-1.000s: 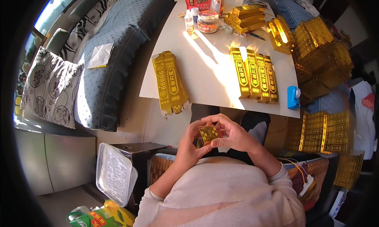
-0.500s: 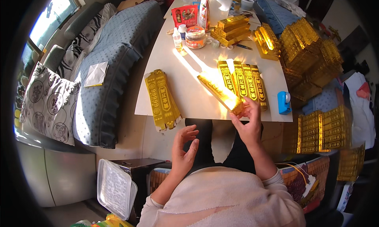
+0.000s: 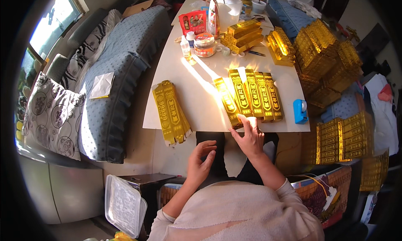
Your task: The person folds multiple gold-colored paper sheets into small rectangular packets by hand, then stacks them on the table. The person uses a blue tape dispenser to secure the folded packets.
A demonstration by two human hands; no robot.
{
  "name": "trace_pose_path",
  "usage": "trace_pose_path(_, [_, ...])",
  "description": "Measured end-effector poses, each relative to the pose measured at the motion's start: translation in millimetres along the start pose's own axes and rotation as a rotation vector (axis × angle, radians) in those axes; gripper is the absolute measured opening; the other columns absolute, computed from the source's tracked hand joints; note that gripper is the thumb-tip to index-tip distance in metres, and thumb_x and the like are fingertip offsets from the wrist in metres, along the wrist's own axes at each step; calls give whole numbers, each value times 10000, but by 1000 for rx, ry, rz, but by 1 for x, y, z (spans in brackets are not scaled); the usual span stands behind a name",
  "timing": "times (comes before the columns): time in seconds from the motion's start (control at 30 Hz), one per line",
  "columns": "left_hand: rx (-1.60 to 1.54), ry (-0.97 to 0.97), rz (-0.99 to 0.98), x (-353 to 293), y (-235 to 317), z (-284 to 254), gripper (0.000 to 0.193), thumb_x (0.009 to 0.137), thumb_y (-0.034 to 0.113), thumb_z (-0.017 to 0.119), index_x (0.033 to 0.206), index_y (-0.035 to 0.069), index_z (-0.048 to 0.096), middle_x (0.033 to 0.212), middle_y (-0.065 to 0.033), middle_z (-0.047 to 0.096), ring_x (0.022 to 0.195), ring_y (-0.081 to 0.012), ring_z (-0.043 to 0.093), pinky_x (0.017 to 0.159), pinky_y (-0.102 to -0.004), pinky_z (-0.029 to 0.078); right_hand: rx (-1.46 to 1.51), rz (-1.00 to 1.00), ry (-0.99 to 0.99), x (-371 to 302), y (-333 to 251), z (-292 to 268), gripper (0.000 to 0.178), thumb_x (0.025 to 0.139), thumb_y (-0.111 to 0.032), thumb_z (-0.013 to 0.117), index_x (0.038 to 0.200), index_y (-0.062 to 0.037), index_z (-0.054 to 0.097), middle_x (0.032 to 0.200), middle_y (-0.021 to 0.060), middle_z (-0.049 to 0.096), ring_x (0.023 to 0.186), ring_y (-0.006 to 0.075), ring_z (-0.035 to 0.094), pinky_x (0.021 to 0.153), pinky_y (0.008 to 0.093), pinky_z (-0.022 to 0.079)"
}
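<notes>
1. Right hand (image 3: 250,137): spread narrow over the near end of the leftmost gold bar (image 3: 228,102), fingertips pressed on its end at the near table (image 3: 197,94) edge; whether pinching or only pushing, cannot tell.
2. Left hand (image 3: 202,159): empty, fingers loosely curled and half open, hanging below the table edge, just left of the right hand, touching nothing.
3. Bar itself: tilted, its near end over the table edge, its far end leaning toward the row of bars (image 3: 257,93) just right of it.
4. Risk, judged: too hard a push on that overhanging end likely to tip the bar off the table edge, with no hand underneath close enough to catch.
5. Risk, judged: a sideways nudge likely to skew the neat row, since the tilted bar touches or nearly touches its neighbour.
6. Flat gold sheets (image 3: 171,112), well left of the bar: also hanging past the table edge, likely to slide off with any knock to the table.
7. Blue tape dispenser (image 3: 300,111), right of the row at the edge: near enough to be swept off by the forearm.
8. Glare across the table: strong, apt to hide the bar's true edge.
</notes>
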State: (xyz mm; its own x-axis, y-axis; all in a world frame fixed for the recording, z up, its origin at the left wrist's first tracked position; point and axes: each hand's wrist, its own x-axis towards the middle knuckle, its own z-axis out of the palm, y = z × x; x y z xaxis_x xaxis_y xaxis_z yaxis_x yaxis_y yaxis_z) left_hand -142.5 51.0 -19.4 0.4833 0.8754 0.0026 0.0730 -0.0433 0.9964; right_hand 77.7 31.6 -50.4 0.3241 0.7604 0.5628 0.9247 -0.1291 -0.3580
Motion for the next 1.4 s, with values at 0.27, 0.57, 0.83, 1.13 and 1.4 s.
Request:
trace_pose_path(0.27, [-11, 1, 12, 75, -35, 15, 537, 1018, 122, 641, 1499, 34, 420, 1510, -171, 499, 1445, -307, 455, 1164, -423, 398, 107, 78, 36, 17, 8, 11, 587, 842, -381, 823, 1307, -103, 597, 1201, 159, 581, 993, 380, 659, 824, 482, 554])
trace_pose_path(0.57, [146, -144, 69, 135, -57, 52, 671, 983, 141, 676, 1563, 51, 351, 1517, -181, 476, 1463, -288, 420, 1194, -406, 355, -52, 216, 90, 13, 119, -26, 543, 936, -192, 723, 1453, -163, 560, 1516, 207, 445, 1357, 415, 427, 1136, 524, 354])
trace_pose_path(0.83, [216, -135, 63, 142, -44, 54, 552, 970, 62, 646, 1496, 75, 481, 1428, -142, 586, 1396, -223, 504, 1173, -412, 379, -3, 172, 62, 5, 123, -10, 413, 959, -229, 691, 1341, -87, 624, 1464, 172, 523, 1350, 382, 451, 1153, 485, 361])
trace_pose_path(1.13, [514, 619, 267, 80, -40, -53, 523, 912, -68, 566, 1427, 6, 514, 1473, -220, 541, 1358, -371, 525, 1121, -425, 412, 394, -2, -305, 6, -4, 7, 555, 944, -259, 724, 1402, -26, 515, 1393, 178, 544, 1322, 386, 470, 1141, 508, 357])
trace_pose_path(1.4, [303, 558, -76, 33, -74, -102, 496, 1032, 42, 527, 1503, -66, 415, 1475, -274, 527, 1358, -373, 543, 1115, -411, 439, 483, -343, -574, 16, -107, 62, 720, 886, -266, 775, 1456, 33, 453, 1448, 175, 478, 1404, 352, 390, 1189, 459, 347])
